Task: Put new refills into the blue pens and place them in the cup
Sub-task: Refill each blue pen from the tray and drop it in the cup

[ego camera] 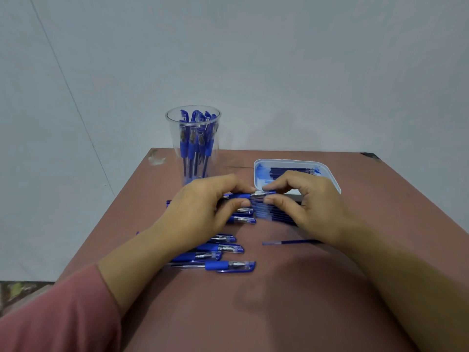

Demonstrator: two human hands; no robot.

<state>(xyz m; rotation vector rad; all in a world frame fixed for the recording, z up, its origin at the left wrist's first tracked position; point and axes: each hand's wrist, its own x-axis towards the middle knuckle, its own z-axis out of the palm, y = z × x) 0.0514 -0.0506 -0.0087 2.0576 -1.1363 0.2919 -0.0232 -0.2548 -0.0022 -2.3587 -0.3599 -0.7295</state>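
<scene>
- Wall (pixel 279 72): pale, plain, behind the table's far edge.
- Table (pixel 279 313): reddish-brown top, fills the lower half of the view. Scuffed patch at the far left corner.
- Sleeve (pixel 50 313): pink, on the left forearm, lower left. The right forearm is bare.
- Cup (pixel 172 133): clear plastic, upright, at the far edge of the table left of centre. It holds a bunch of blue capped pens (pixel 195 143) standing on end.
- Tray (pixel 289 161): white, shallow, right of the cup and near it. Blue ink smears inside. Dark refills (pixel 286 171) lie across its far part.
- Left hand (pixel 203 212): fingers curled over the barrel of one pen (pixel 243 196), gripping it.
- Right hand (pixel 312 207): thumb and forefinger pinch the right end of the same pen, beside its silver section. The other fingers are loosely curled.
- Pen: held level just above the table, in front of the cup and the tray, spanning the gap between the hands.
- Loose pens (pixel 228 265): blue, capped, lying in a rough column on the table under and in front of the left hand, caps pointing right.
- Stack of refills (pixel 274 214): lies side by side on the table under the right hand's fingers, just in front of the tray.
- Single refill (pixel 286 242): lies alone on the table, nearer than the stack, partly under the right wrist.
</scene>
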